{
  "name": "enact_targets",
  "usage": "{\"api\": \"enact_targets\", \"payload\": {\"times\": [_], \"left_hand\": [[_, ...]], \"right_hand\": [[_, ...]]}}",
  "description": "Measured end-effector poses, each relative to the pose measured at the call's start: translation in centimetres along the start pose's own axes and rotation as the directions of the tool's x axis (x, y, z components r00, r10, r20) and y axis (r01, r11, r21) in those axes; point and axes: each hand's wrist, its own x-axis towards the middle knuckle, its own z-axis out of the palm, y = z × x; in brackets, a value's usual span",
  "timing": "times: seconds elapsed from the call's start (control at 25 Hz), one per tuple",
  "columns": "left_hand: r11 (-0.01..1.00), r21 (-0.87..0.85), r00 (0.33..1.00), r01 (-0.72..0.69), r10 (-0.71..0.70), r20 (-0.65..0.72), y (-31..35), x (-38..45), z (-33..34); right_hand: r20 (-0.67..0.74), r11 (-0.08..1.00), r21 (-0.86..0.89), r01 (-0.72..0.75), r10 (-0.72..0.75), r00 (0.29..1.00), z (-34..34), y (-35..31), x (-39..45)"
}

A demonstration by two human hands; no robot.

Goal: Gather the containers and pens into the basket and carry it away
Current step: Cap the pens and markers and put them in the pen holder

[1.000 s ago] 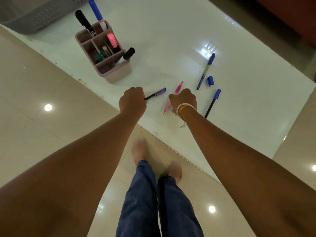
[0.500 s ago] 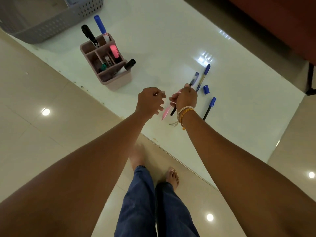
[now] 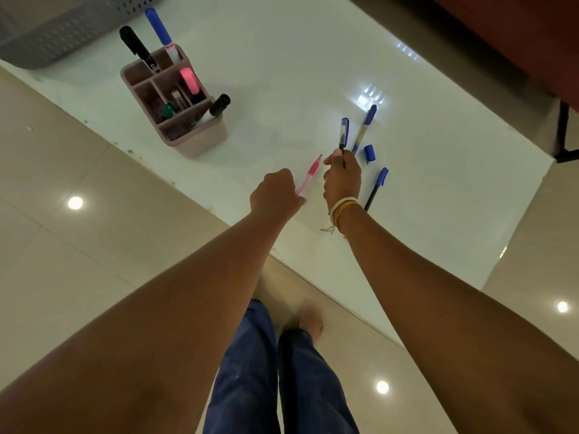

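- Pink pen [image 3: 308, 177] is gripped by its lower end in the left hand [image 3: 275, 195], fingers curled round it, tip slanting up and to the right over the white table [image 3: 282, 73]
- The right hand [image 3: 342, 180] grasps a dark pen with a blue cap [image 3: 343, 133], pinched near its lower end, cap pointing up and away from the person; thread bracelets [image 3: 340, 211] sit on that wrist
- Just to the right of that held pen a blue-capped pen [image 3: 365, 128] lies on the table, with a loose blue cap [image 3: 369, 153] beside its lower end
- Another blue-capped pen with a dark barrel [image 3: 376, 189] lies on the table just beside the right wrist
- To the left stands a pink divided pen holder [image 3: 194, 139], near the table edge, holding a black marker [image 3: 138, 48], a blue marker [image 3: 159, 28], a pink marker [image 3: 189, 81], a small green-capped thing [image 3: 167, 110] and a black-capped marker [image 3: 217, 106] leaning out over its front corner
- A grey perforated basket [image 3: 56, 36] sits at the far left corner of the table, behind the holder and partly out of view
- Below, blue trouser legs [image 3: 250, 371] and a bare foot [image 3: 310, 319] stand on the tiled floor [image 3: 62, 261]
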Motion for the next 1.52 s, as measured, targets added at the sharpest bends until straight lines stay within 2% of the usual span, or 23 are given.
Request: {"api": "enact_targets", "payload": {"times": [0.08,0.12,0.2,0.24,0.36,0.48,0.64,0.76,0.88,1.0,1.08,1.2,1.28,1.44,1.52], "left_hand": [[0.998,-0.067,0.998,-0.017,0.013,-0.058,0.2,-0.1,-0.6],[0.983,-0.172,0.99,-0.062,0.039,-0.136,0.4,0.0,-0.9],[0.887,-0.414,0.962,-0.203,0.1,-0.255,1.2,0.5,-1.9],[0.817,-0.519,0.956,-0.252,0.128,-0.262,1.9,0.7,-2.3],[0.663,-0.716,0.975,-0.22,0.15,-0.162,3.3,1.5,-2.8],[0.599,-0.782,0.985,-0.173,0.125,-0.122,2.9,1.3,-2.0],[0.475,-0.877,0.997,-0.074,0.06,-0.051,2.8,0.6,-1.4],[0.415,-0.91,0.998,-0.011,0.059,0.015,3.5,0.1,-1.1],[0.42,-0.907,0.995,0.013,0.081,0.051,4.2,-0.1,-0.9],[0.496,-0.867,0.992,0.044,0.08,0.096,5.2,-0.1,-0.8],[0.491,-0.869,0.994,0.062,0.052,0.101,5.8,-0.2,-0.6],[0.418,-0.9,0.99,0.12,0.016,0.139,6.5,-0.7,-0.3],[0.434,-0.893,0.988,0.122,0.032,0.15,6.7,-0.6,-0.3],[0.51,-0.857,0.992,0.074,0.05,0.115,6.6,-0.6,-0.5],[0.551,-0.833,0.996,0.04,0.041,0.075,6.4,-0.5,-1.0]], "right_hand": [[0.029,0.996,-0.039,0.08,-0.079,0.996,-0.3,0.2,-0.7],[0.062,0.99,-0.072,0.122,-0.117,0.991,-0.4,0.2,-1.1],[0.148,0.968,-0.153,0.199,-0.176,0.973,-0.7,0.4,-1.8],[0.186,0.958,-0.185,0.221,-0.187,0.965,-0.8,0.4,-2.0],[0.216,0.961,-0.206,0.185,-0.14,0.966,-0.7,0.1,-1.9],[0.22,0.981,-0.17,0.094,-0.055,0.974,-1.3,-0.3,-1.5],[0.262,0.967,-0.225,0.116,-0.055,0.963,-2.2,-0.5,-1.3],[0.27,0.994,-0.089,-0.066,0.088,0.959,-2.9,-0.5,-1.0],[0.304,0.972,0.103,-0.21,0.17,0.937,-3.6,-0.4,-1.3],[0.274,0.964,0.157,-0.216,0.167,0.947,-4.7,-0.1,-1.1],[0.217,0.981,0.083,-0.178,0.156,0.964,-5.6,0.3,-0.6],[-0.073,0.975,-0.195,-0.105,0.092,0.993,-7.7,1.1,0.7],[-0.204,0.928,-0.34,-0.149,0.082,0.976,-8.9,1.7,1.7],[-0.16,0.848,-0.497,-0.186,0.121,0.98,-9.6,2.7,3.7],[-0.15,0.858,-0.481,-0.18,0.122,0.981,-9.6,2.8,4.1]]}}
